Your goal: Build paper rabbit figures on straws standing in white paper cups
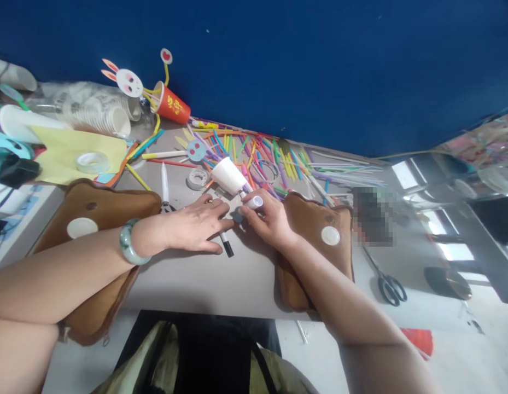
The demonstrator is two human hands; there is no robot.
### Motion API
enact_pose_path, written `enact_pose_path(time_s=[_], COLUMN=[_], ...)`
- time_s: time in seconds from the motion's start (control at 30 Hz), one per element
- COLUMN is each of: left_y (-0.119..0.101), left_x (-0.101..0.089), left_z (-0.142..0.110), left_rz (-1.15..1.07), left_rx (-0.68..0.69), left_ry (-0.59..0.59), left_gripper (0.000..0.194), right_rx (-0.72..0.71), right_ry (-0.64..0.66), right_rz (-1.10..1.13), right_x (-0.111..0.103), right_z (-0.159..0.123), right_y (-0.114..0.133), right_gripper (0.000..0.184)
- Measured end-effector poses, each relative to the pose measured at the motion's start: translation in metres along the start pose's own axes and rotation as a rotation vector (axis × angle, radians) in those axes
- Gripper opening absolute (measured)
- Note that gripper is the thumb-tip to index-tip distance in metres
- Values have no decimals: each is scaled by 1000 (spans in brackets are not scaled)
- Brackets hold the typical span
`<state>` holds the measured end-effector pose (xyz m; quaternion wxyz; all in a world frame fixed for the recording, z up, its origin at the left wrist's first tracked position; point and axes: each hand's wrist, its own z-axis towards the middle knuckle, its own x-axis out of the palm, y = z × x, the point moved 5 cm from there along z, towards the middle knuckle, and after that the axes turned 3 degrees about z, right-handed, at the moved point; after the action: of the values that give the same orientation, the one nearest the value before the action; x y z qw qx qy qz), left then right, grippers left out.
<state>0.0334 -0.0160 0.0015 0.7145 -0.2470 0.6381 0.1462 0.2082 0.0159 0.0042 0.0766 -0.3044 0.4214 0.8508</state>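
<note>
My left hand (198,223) lies with its fingers stretched out and apart, over the table. A marker with a black cap (227,245) sits beside its fingers, partly hidden by them. My right hand (270,219) is closed around a short white tube (252,203); its exact kind is unclear. A small grey piece (237,215) shows at the right fingertips. Just beyond both hands, a white paper cup (229,176) lies tilted on its side. A roll of clear tape (197,178) is left of the cup, near a white pen-like tool (164,186).
Brown cushions (101,210) (315,251) lie under my forearms. Coloured straws and sticks (278,161) spread along the blue wall (298,71). A red cup (171,104) with a rabbit figure stands behind. Black-handled scissors (391,289) lie right; stacked cups (101,117) are at left.
</note>
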Motion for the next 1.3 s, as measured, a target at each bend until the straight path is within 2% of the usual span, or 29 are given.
enact_pose_path(time_s=[0.23, 0.43, 0.73, 0.93, 1.1, 1.3], left_y=[1, 2, 0, -1, 1, 0], left_x=[2, 5, 1, -1, 2, 1], left_z=[0, 0, -1, -1, -2, -2], left_rz=[0, 27, 7, 24, -26, 4], left_rx=[-1, 3, 10, 11, 5, 8], left_ry=[-7, 7, 11, 7, -11, 5], left_gripper=[41, 46, 48, 43, 43, 47], right_rx=[17, -37, -5, 104, 44, 39], right_ry=[93, 207, 189, 93, 248, 209], right_rz=[35, 77, 58, 47, 72, -38], right_x=[8, 15, 13, 5, 13, 11], right_z=[0, 2, 3, 1, -1, 0], right_y=[-2, 3, -3, -9, -5, -10], right_gripper=[13, 8, 6, 4, 10, 11])
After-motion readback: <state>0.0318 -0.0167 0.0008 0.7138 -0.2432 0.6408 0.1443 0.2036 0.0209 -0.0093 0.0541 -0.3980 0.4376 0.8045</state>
